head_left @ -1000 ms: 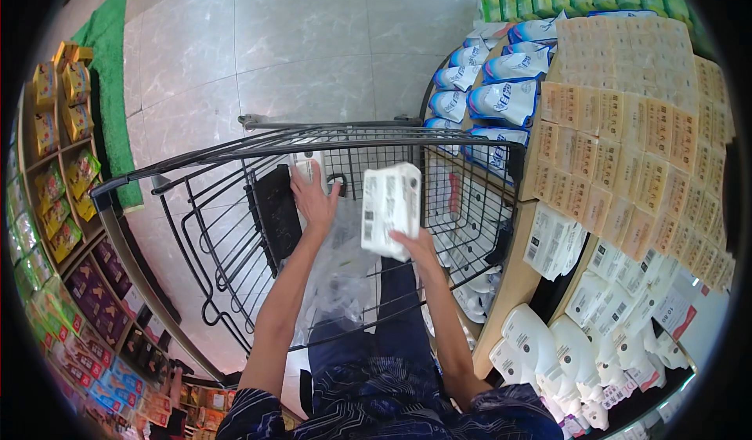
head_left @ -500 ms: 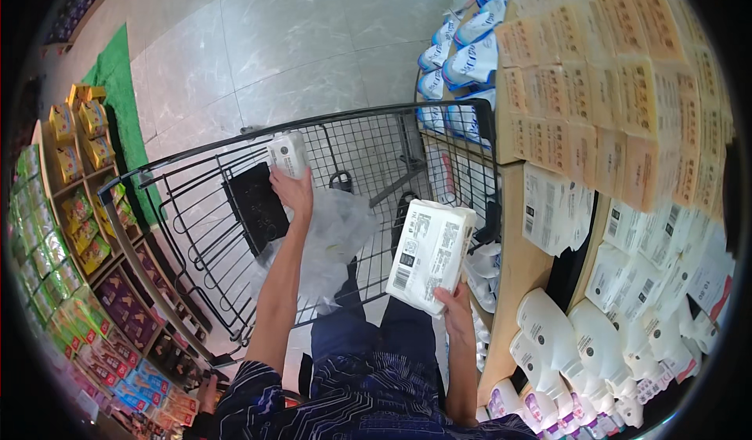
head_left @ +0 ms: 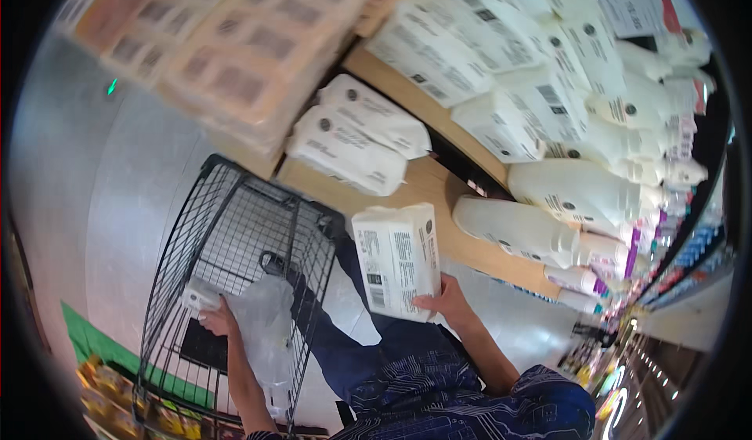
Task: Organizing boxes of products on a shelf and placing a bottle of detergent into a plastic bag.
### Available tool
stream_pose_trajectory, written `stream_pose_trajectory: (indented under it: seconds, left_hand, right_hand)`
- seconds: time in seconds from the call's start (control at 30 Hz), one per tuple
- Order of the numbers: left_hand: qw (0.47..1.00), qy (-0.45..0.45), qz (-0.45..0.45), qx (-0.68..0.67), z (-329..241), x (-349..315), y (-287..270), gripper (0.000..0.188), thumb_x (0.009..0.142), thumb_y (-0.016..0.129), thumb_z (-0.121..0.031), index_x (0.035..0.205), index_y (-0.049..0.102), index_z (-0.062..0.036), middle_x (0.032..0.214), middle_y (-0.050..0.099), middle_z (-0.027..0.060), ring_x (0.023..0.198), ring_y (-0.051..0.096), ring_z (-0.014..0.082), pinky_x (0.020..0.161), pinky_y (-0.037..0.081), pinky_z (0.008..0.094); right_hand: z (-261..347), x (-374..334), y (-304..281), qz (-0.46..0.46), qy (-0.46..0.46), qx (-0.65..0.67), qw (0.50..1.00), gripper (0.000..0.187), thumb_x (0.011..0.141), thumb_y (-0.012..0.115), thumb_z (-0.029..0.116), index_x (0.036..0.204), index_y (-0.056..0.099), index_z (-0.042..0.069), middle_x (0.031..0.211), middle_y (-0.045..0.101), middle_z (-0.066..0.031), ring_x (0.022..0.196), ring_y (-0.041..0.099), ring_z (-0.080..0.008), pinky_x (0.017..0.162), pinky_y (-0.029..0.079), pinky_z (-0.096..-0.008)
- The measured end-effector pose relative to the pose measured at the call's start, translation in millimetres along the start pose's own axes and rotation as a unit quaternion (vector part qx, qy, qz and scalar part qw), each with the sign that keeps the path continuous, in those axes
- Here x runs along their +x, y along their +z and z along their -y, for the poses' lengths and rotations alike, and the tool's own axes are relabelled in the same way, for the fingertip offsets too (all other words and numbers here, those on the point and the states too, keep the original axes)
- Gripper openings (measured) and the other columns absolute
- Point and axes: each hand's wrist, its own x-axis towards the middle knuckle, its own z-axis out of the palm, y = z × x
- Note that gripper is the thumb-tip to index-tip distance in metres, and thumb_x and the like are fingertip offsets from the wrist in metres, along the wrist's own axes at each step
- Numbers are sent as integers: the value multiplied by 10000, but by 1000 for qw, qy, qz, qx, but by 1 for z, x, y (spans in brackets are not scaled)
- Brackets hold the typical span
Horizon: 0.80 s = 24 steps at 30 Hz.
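Note:
My right hand point(head_left: 448, 300) grips the lower corner of a white soft pack point(head_left: 395, 260), which looks like tissues, held between the shelf and my legs. Small dark print and a barcode show on its face. Lower left, my left hand point(head_left: 219, 320) is closed round a smaller white pack point(head_left: 200, 293) inside the black wire shopping cart point(head_left: 235, 219). Beneath and beside that arm lie a black flap point(head_left: 200, 344) and a clear crumpled plastic bag point(head_left: 262, 318).
On the wooden shelf point(head_left: 482, 244) lie two white packs point(head_left: 352, 146), more stacked white packs point(head_left: 470, 32) and white bottles point(head_left: 517, 228). Orange-wrapped packs point(head_left: 243, 56) are piled at the upper left. A green mat point(head_left: 82, 338) and yellow packages point(head_left: 110, 385) lie beyond the cart.
My view has swung right toward the shelf, so the cart now appears lower left. Both hands keep their white packs; the left one now appears lower, near the cart's side.

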Motion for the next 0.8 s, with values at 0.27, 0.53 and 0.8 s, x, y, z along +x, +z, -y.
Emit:
stream_pose_trajectory:
  seconds: [0.27,0.53,0.8]
  left_hand:
    - [992,8,92,-88,-18,-14,-14,1036,714,789,-614,1302,337,109,1240,545,380,1129,601,467,938,522,495]
    - [938,-17,165,-306,-34,8,-72,808,678,824,-473,1116,588,165,1069,676,274,967,679,378,826,562,465]
    - [698,-26,380,-607,-7,-42,-165,657,865,680,-405,1368,520,-15,1193,670,163,1027,689,323,894,569,419]
  right_hand:
    - [38,14,-58,-234,-240,-304,892,699,638,905,213,1248,628,9,1050,728,-123,927,705,-210,844,542,-346]
    - [37,8,-90,-246,-227,-267,904,679,626,894,259,1216,654,24,999,741,-144,900,721,-264,829,542,-368]
    - [52,76,-101,-308,-282,-284,863,698,652,844,267,1272,611,46,1107,702,-170,1043,674,-339,898,531,-411]
